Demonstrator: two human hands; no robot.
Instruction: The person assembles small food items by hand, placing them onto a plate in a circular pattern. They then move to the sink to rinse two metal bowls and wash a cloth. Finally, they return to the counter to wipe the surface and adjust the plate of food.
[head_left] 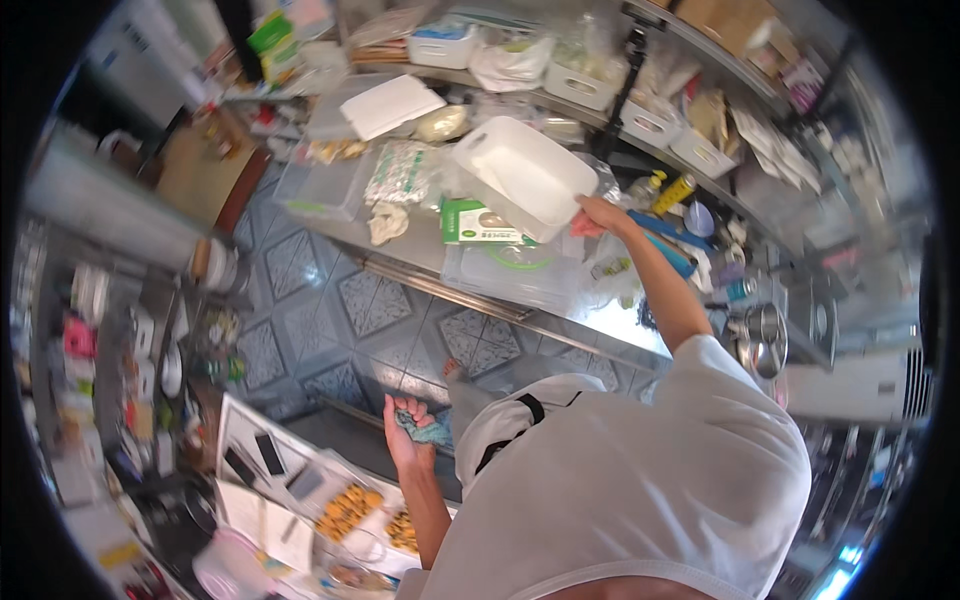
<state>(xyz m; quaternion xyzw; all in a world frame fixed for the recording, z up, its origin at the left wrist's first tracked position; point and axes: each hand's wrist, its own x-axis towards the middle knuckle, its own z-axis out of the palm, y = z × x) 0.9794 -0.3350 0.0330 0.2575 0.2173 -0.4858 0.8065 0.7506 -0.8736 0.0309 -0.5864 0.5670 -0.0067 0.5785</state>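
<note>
My right hand (600, 216) grips the near right end of a white plastic bin (520, 175), its fingers closed on the rim. Tilted, the bin shows its inside, which looks bare; a handle slot is cut in its far left end. Under and beside it are a green-and-white box (480, 222) and a clear plastic container (515, 272) on the metal worktop. Lower down, my left hand (408, 430) is closed round a crumpled blue-green cloth (428, 427), held over the floor close to my body.
A white lid (391, 106), a clear storage box (322, 185) and a crumpled white cloth (388, 222) crowd the worktop's left. White baskets (580, 86) line the shelf behind. Yellow bottles (673, 193) and metal pots (758, 338) stand right. Behind me, a white table (300, 440) bears phones.
</note>
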